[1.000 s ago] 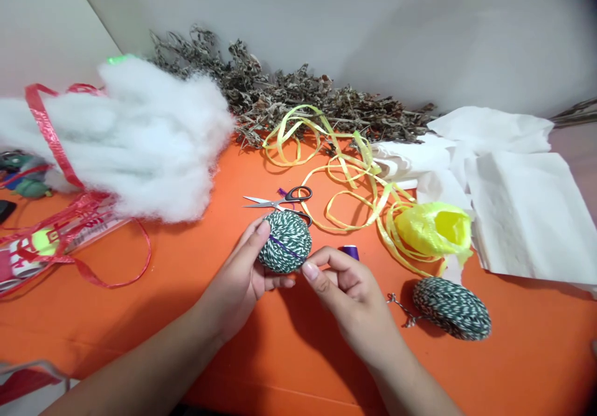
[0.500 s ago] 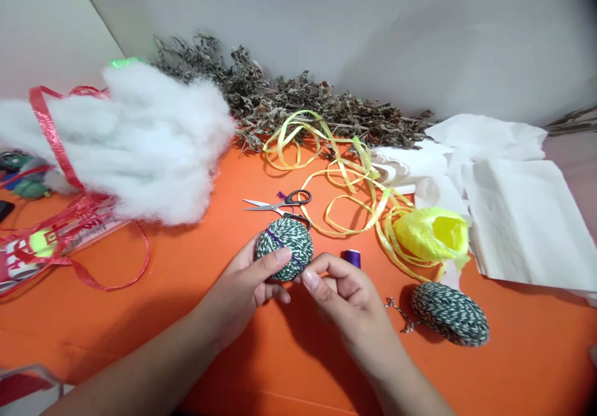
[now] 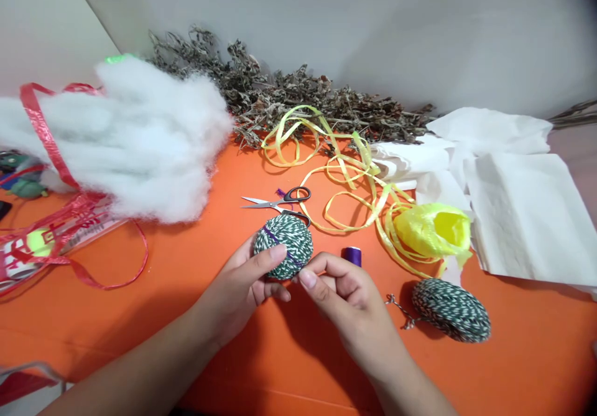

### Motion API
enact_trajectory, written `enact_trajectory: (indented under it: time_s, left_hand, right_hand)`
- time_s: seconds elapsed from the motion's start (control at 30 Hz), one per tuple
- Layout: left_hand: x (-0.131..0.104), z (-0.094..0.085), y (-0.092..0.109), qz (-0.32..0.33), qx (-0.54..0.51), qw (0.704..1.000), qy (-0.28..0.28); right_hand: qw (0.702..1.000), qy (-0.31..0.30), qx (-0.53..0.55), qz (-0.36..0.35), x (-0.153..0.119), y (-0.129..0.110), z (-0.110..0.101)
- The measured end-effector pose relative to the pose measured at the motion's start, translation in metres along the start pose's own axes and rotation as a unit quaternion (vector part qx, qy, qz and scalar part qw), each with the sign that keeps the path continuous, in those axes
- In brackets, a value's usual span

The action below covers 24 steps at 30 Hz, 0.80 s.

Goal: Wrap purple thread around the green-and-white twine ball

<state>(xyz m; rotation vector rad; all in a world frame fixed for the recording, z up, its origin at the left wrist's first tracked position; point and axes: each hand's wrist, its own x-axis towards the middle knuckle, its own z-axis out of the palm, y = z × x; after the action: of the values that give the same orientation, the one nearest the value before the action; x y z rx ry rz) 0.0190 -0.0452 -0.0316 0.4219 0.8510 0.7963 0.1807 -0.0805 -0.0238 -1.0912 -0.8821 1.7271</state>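
Observation:
A round green-and-white yarn piece [image 3: 291, 237] with a purple thread across its face rests in my left hand [image 3: 249, 279], whose thumb presses on its front. My right hand [image 3: 333, 285] is closed in a pinch at the lower right edge of the piece; what lies between its fingertips is too small to make out. Just behind the yarn piece are scissors [image 3: 275, 204] with black handles. A purple thread spool [image 3: 353, 255] stands beyond my right hand. Another green-and-white yarn piece [image 3: 450, 310], with a loose knotted tail, lies on the right.
White fluffy stuffing [image 3: 153, 142] and red ribbon [image 3: 46, 133] fill the left side of the orange table [image 3: 140, 354]. Dried branches [image 3: 298, 99] lie along the wall. Yellow ribbon [image 3: 431, 229] is looped behind the hands, near white sheets [image 3: 527, 217] at the right.
The view has shifted slightly. My left thumb has slid a little left on the yarn piece, showing more of the purple thread. Both hands otherwise keep their places.

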Motion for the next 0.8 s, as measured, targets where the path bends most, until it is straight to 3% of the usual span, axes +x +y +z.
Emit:
enact_trajectory:
  time_s: [0.27, 0.53, 0.8]
  left_hand:
    - [-0.0014, -0.0007, -0.002, -0.001, 0.004, 1.0, -0.021]
    - [0.0003, -0.0004, -0.0002, 0.064, 0.082, 0.994, -0.04]
    - [0.0006, 0.0022, -0.0012, 0.065, 0.025, 0.998, 0.008]
  right_hand:
    - [1.0, 0.004, -0.018, -0.011, -0.001, 0.0002, -0.0003]
    - [0.999, 0.012, -0.05, 0.002, -0.0023, -0.0013, 0.0002]
    - [0.998, 0.006, -0.061, 0.007, -0.0001, -0.0011, 0.0008]
